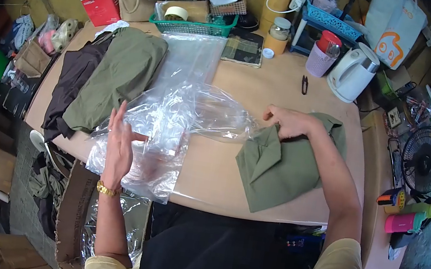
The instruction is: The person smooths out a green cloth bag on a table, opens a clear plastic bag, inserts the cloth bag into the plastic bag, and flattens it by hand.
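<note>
My left hand (120,145) is over a clear plastic bag (172,128), its fingers stretched out and apart, with nothing in them. A gold bracelet is on that wrist. On the right, a folded olive-green garment (282,169) lies on the table, one corner turned up. The fingers of my right hand (288,124) are curled in at the garment's upper left edge and grip the cloth; their tips are partly hidden. The bag's right end reaches almost to this edge, and I cannot tell whether it touches the fingers. More clear bags (191,55) lie flat behind.
Olive (118,75) and dark brown garments (76,77) are stacked at left. Small black snips (305,85) lie near a white kettle (353,71). A green basket (198,29) and a jar (279,30) stand at the back. An open cardboard box (76,208) is below the front edge.
</note>
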{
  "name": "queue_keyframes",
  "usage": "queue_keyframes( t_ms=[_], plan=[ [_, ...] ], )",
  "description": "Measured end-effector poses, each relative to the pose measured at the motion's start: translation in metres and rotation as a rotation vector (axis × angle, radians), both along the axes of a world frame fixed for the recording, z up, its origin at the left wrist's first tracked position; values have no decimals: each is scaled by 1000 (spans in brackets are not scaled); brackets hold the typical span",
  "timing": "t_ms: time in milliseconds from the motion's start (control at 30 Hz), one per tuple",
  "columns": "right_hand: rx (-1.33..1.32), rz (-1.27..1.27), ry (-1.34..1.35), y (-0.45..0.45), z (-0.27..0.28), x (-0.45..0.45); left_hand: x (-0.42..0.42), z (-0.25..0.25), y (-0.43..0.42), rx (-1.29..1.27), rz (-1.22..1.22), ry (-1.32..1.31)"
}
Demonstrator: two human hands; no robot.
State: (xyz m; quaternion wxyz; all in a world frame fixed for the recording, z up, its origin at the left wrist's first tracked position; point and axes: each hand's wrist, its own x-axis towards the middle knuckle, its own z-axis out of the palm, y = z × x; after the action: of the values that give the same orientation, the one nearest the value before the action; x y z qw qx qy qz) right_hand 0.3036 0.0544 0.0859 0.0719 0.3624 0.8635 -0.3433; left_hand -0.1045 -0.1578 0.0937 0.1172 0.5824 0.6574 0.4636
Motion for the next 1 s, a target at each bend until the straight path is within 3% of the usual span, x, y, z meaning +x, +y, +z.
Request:
queue_keyframes(
  t_ms=[33,133,200,267,300,400,467,500,533,567,600,633,667,733,867,967,1000],
  plan=[
    [-12,28,-14,-5,5,1,-2,1,-2,-4,12,0],
    [11,61,-22,-28,16,1,0,10,-6,-213,122,373],
    [-108,157,-192,-34,17,1,11,12,-6,-125,124,514],
    [-149,189,-192,-47,35,3,14,13,-2,-391,4,575],
    [-193,210,-191,-54,45,6,13,10,0,-405,-82,690],
    [33,140,-55,-64,72,36,45,42,14,-318,-13,643],
    [205,-150,145,-77,107,68,60,61,33,-132,83,628],
    [344,-321,368,-86,113,83,67,66,44,-128,81,630],
    [484,-492,591,-99,121,90,75,70,55,81,106,620],
    [479,-605,653,-117,137,95,82,74,66,289,126,606],
    [471,-722,712,-136,151,92,89,64,81,353,64,611],
    [601,-790,793,-145,145,88,102,49,88,183,-11,672],
    [609,-797,794,-151,137,87,114,34,96,17,-84,732],
    [934,-792,743,-163,122,88,133,4,101,-177,-182,748],
    [1085,-754,670,-184,114,80,147,12,92,-152,-233,445],
    [1182,-610,559,-196,98,52,156,24,91,-66,-251,401],
    [1087,-512,525,-197,95,39,156,28,91,-63,-251,402]
  ],
)
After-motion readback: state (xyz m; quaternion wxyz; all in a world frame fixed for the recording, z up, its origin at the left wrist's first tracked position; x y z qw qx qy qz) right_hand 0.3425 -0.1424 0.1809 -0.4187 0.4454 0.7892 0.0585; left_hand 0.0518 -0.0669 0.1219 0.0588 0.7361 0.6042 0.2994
